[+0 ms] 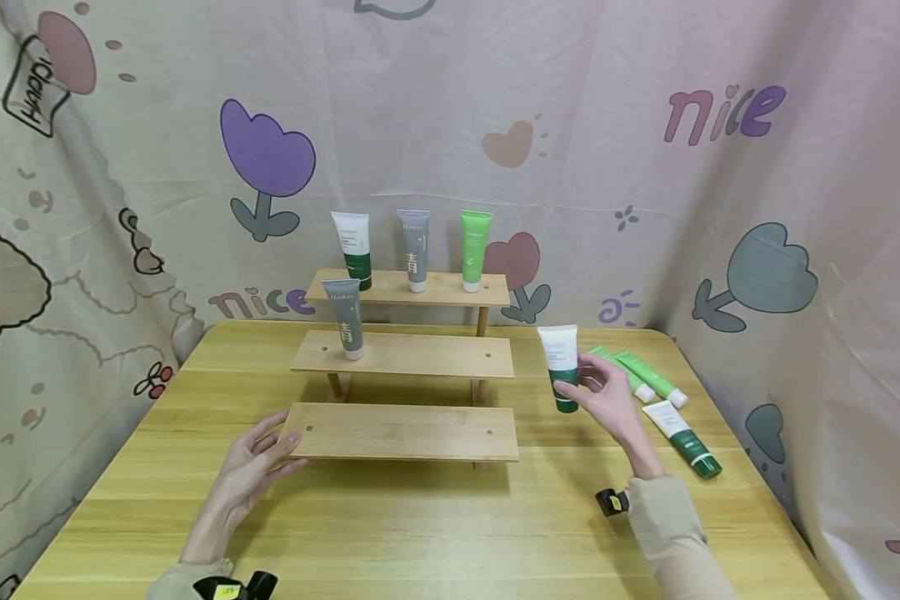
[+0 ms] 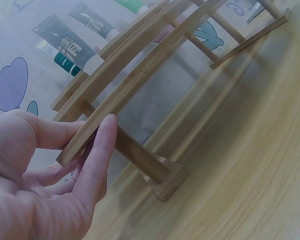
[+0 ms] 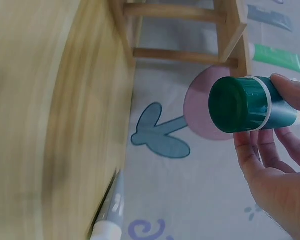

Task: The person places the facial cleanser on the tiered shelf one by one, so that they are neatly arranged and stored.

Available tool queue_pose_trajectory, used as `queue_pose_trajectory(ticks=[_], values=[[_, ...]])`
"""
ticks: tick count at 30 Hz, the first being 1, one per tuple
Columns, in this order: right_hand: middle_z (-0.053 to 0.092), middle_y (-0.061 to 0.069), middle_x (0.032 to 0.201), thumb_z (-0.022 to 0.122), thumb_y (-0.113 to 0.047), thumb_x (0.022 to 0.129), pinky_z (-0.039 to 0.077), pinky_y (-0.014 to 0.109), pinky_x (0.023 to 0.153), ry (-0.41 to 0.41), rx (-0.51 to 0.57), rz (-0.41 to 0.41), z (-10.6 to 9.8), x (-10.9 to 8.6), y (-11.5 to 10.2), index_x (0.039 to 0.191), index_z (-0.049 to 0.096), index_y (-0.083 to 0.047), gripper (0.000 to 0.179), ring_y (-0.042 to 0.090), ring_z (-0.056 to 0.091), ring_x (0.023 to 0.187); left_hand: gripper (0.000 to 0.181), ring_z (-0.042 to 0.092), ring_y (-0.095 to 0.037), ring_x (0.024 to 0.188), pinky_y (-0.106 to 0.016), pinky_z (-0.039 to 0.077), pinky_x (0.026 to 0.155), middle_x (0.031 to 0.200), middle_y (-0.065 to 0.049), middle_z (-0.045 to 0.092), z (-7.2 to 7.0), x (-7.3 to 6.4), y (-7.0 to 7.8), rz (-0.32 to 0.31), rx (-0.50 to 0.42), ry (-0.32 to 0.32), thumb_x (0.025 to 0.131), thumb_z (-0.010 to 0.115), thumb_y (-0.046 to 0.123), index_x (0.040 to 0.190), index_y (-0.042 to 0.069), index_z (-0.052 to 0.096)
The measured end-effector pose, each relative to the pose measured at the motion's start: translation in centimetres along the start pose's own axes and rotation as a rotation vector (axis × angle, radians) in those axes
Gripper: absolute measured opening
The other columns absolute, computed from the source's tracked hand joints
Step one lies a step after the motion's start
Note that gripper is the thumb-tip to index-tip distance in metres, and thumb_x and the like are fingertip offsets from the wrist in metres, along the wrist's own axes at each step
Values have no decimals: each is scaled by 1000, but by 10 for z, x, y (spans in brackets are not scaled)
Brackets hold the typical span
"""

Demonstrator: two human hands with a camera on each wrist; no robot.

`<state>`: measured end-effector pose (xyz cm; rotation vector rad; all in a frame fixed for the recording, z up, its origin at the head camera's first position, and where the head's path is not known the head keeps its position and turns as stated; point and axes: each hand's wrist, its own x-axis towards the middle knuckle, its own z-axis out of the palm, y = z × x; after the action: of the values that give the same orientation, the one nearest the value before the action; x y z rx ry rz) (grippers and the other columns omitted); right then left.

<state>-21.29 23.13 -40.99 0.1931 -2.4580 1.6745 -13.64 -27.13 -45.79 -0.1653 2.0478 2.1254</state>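
Beside the wooden rack (image 1: 408, 360), at its right, I see the white-and-green tube (image 1: 560, 354) held above the table (image 1: 420, 525), its cap (image 3: 229, 105) downward. The right hand (image 1: 606, 396) has thumb and fingers curled around the green lower part; the left hand (image 1: 251, 467) pinches the left end of the lowest shelf (image 1: 405, 435). If the step is to stand this tube on the rack, as I judge, it is better to keep it upright, lower it softly until the cap sits flat, then release. The left hand should only steady the shelf, without pulling, because the standing tubes (image 1: 414, 250) could fall.
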Motion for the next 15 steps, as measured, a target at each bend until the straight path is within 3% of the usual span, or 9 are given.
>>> queue_pose_trajectory(ticks=[7,15], values=[[61,26,126,80,0,83,53,9,92,-7,41,-24,11,6,-10,130,59,8,52,5,60,99,75,59,0,101,-23,63,93,152,-23,14,1,-1,1,-3,-3,0,104,55,12,161,1,7],[64,24,118,80,-1,82,55,11,90,-32,53,-66,22,12,-21,127,60,8,49,6,62,94,76,60,-3,101,-23,63,92,127,-8,37,0,0,1,0,12,6,103,57,12,160,0,9]])
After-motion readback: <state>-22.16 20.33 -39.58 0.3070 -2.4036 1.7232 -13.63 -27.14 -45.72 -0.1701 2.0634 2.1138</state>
